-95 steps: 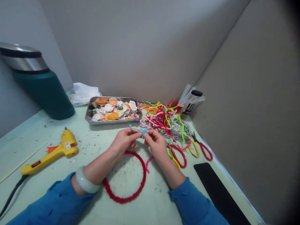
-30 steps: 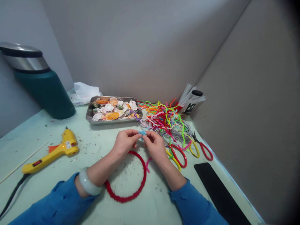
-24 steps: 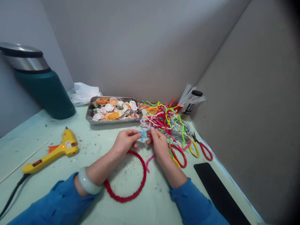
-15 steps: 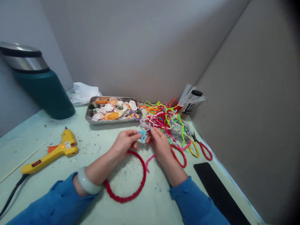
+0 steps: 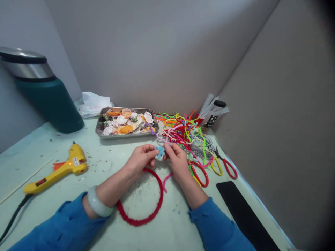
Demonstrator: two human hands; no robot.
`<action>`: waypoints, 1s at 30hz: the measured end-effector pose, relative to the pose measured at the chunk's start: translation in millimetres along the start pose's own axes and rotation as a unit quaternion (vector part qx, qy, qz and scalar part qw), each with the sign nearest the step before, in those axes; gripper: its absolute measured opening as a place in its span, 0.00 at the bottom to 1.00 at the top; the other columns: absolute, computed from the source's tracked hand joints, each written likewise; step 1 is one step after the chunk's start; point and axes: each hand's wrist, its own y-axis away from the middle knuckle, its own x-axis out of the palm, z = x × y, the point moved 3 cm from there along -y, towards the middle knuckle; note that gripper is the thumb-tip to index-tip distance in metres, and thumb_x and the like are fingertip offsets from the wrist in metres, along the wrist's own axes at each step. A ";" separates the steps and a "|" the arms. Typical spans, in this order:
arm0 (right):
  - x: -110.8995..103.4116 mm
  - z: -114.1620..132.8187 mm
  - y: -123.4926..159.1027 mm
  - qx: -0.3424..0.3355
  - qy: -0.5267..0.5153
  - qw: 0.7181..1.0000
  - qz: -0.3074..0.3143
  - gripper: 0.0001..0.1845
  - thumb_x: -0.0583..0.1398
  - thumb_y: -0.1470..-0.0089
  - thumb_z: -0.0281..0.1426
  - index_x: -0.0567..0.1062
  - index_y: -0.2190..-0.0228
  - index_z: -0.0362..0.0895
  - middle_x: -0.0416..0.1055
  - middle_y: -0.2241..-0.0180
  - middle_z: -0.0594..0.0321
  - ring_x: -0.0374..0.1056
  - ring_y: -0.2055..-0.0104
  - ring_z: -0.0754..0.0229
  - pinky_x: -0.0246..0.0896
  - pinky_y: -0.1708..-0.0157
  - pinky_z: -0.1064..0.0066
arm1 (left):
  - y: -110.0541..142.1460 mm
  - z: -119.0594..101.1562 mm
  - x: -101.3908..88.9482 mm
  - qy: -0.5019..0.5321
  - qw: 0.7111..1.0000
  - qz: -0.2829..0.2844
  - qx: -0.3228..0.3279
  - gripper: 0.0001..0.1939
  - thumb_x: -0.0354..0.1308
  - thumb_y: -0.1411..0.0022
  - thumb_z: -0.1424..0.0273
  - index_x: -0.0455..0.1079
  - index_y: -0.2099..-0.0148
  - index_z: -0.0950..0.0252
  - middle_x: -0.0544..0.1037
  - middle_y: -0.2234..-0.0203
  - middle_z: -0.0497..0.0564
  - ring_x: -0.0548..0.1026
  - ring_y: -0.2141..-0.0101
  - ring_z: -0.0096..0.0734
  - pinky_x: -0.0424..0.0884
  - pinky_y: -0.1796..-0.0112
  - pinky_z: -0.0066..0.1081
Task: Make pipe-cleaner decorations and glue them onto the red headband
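Note:
A small light-blue pipe-cleaner flower (image 5: 159, 151) is held up between my two hands, above the table. My left hand (image 5: 141, 158) pinches its left side between thumb and fingers. On the other side, my right hand (image 5: 176, 158) has its fingertips closed at the flower's right edge. Below my hands a ring wrapped in dark red fuzzy stem (image 5: 140, 222) lies flat on the table, partly covered by my left wrist. A short pink pipe cleaner (image 5: 164, 184) rests beside the ring, its far end hidden by my right hand.
A metal tray (image 5: 125, 136) of shells stands behind my hands. Tangled colourful pipe cleaners (image 5: 180, 132) lie at right, near red-handled scissors (image 5: 230, 169) and a black strip (image 5: 243, 212). At left are a yellow glue gun (image 5: 56, 174), a thin stick (image 5: 27, 179) and a teal bottle (image 5: 49, 101).
The blue flower has turned so its petals face me more openly. The blue stem end at my right fingertips no longer sticks out visibly. My hands have barely shifted.

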 end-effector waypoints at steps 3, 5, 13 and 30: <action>0.3 -4.5 0.8 0.014 -0.009 1.000 -0.018 0.14 0.57 0.47 0.39 0.68 0.77 0.43 0.62 0.84 0.71 0.57 0.80 0.67 0.53 0.75 0.74 | 0.4 -1.4 0.6 0.020 1.000 0.007 0.000 0.13 0.65 0.54 0.66 0.65 0.71 0.66 0.65 0.90 0.40 0.60 0.88 0.18 0.60 0.84 0.22; 2.2 -9.1 1.6 0.030 -0.031 0.999 -0.025 0.15 0.57 0.47 0.40 0.67 0.78 0.44 0.62 0.84 0.71 0.57 0.80 0.67 0.52 0.76 0.74 | -0.2 -2.2 -0.1 0.045 0.999 0.007 0.004 0.13 0.66 0.55 0.67 0.64 0.71 0.65 0.65 0.90 0.39 0.60 0.88 0.18 0.60 0.83 0.22; 7.0 -6.1 6.9 -0.009 0.019 0.999 -0.037 0.13 0.56 0.46 0.38 0.66 0.77 0.44 0.61 0.82 0.70 0.56 0.78 0.66 0.52 0.75 0.74 | -1.8 -0.9 -2.9 0.029 0.999 -0.027 0.018 0.13 0.65 0.55 0.65 0.64 0.72 0.66 0.64 0.91 0.40 0.58 0.89 0.18 0.56 0.85 0.21; 7.2 -7.1 1.5 0.032 0.016 0.999 0.035 0.11 0.61 0.52 0.39 0.69 0.70 0.44 0.65 0.77 0.70 0.59 0.78 0.67 0.55 0.77 0.74 | -4.5 1.3 -9.4 -0.015 0.996 -0.071 0.046 0.14 0.65 0.55 0.63 0.67 0.71 0.67 0.65 0.90 0.40 0.59 0.89 0.17 0.53 0.85 0.20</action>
